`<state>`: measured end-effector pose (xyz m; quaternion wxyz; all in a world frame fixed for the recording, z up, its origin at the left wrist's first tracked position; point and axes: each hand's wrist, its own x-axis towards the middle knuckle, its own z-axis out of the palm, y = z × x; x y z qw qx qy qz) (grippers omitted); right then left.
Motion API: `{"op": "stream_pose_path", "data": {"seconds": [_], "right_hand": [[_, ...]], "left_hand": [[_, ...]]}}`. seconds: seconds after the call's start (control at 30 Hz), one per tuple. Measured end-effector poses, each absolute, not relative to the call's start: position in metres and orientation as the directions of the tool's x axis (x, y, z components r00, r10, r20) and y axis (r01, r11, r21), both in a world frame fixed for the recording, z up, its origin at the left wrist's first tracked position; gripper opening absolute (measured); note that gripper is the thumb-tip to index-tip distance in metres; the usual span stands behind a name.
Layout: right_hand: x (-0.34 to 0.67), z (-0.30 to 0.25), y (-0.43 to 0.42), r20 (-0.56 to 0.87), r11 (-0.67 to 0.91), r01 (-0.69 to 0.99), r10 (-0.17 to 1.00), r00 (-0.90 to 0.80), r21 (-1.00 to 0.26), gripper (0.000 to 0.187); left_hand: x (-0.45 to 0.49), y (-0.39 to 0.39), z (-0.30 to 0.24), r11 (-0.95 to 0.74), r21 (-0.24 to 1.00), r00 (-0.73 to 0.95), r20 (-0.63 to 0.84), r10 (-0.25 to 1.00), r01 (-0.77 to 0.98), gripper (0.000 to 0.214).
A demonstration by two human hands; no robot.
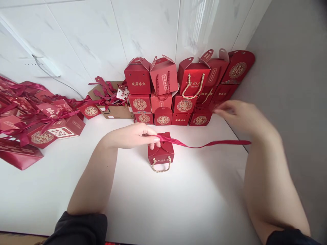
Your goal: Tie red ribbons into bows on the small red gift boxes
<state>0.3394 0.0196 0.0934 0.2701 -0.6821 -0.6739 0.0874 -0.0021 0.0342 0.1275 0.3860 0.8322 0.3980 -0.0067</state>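
A small red gift box (160,154) with a beige rope handle stands on the white table (178,204). My left hand (133,135) is over its top, fingers pinched on a red ribbon (204,145). The ribbon stretches right from the box top, slightly above the table, and ends at my right wrist. My right hand (238,115) hovers near the stacked boxes on the right. It is blurred by motion, so I cannot make out its fingers or whether it holds anything.
Several red gift boxes (189,88) are stacked against the tiled wall at the back. A cardboard box (114,110) with ribbons sits left of them. Flat red boxes and ribbons (38,115) are piled at the left. The table's edge runs along the right, beside a grey floor.
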Motion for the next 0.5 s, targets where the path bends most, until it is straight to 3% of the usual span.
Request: {"op": "stream_pose_path", "data": {"seconds": [0.1, 0.17, 0.23, 0.37, 0.5], "right_hand": [[0.282, 0.083, 0.019, 0.179, 0.322, 0.544, 0.937, -0.299, -0.775, 0.031], [0.25, 0.074, 0.018, 0.164, 0.322, 0.237, 0.844, -0.511, -0.916, 0.043], [0.232, 0.067, 0.016, 0.185, 0.295, 0.091, 0.783, -0.594, -0.951, 0.045], [0.231, 0.062, 0.016, 0.217, 0.282, 0.06, 0.841, -0.495, -0.958, 0.033], [0.244, 0.062, 0.018, 0.096, 0.231, 0.209, 0.857, -0.506, -0.95, 0.03]], "left_hand": [[0.006, 0.031, 0.125, -0.407, 0.64, 0.682, -0.259, 0.684, 0.651, 0.034], [0.009, 0.029, 0.125, -0.427, 0.638, 0.682, -0.219, 0.698, 0.641, 0.034], [0.01, 0.028, 0.126, -0.443, 0.637, 0.683, -0.186, 0.707, 0.632, 0.034], [0.007, 0.029, 0.123, -0.419, 0.64, 0.668, -0.203, 0.716, 0.644, 0.023], [0.004, 0.037, 0.112, -0.413, 0.513, 0.602, -0.283, 0.747, 0.752, 0.019]]}}
